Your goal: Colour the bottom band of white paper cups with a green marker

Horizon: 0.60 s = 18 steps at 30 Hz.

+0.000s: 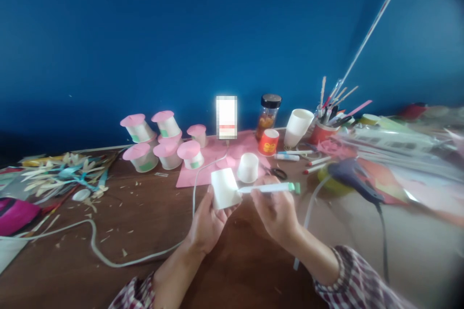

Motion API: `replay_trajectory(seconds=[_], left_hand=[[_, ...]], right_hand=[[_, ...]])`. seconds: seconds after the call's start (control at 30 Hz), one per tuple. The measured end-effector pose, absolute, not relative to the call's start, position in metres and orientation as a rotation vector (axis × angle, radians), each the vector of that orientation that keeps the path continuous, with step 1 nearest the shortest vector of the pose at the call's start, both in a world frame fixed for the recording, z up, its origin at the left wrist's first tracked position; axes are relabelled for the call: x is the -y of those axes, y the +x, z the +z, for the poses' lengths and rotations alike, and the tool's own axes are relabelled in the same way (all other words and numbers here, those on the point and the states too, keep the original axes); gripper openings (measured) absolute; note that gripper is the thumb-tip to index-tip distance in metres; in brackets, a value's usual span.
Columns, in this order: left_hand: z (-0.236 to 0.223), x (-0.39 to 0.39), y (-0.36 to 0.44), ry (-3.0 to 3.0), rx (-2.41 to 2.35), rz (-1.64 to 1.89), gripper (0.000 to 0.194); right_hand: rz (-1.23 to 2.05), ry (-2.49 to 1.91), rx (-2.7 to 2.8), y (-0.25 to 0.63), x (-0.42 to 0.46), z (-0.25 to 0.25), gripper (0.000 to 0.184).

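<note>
My left hand (212, 219) is wrapped round a white paper cup (224, 188), which lies tilted on its side over the table. In my right hand (278, 212) is a white marker pen (268, 187) with a green end, its tip pointing left and close to the cup's side. I cannot tell whether the tip touches. Just behind stands another white paper cup (248, 168), upside down. Farther left, several paper cups with round pink paper tops and green patches (141, 158) stand in a group, some stacked on others.
Pink paper (184, 176) lies under the middle items. Behind are a lidded jar (268, 111), a red cup (268, 142), tall white cups (297, 125) and scissors (278, 173). A purple glue gun (353, 178) lies right. A white cable (137, 258) crosses the table; paper scraps (68, 174) lie left.
</note>
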<state>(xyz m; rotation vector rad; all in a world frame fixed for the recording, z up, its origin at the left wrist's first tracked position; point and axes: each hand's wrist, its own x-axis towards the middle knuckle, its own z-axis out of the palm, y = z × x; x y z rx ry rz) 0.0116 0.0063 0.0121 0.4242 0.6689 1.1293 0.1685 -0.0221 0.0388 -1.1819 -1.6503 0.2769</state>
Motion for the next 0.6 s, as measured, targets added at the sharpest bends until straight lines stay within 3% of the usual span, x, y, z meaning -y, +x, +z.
replay_trajectory(seconds=[0.6], left_hand=[[0.0134, -0.0064, 0.0112, 0.412, -0.679, 1.148, 0.032]], right_hand=[[0.471, -1.148, 1.531, 0.1691, 0.0242, 0.0376, 0.005]])
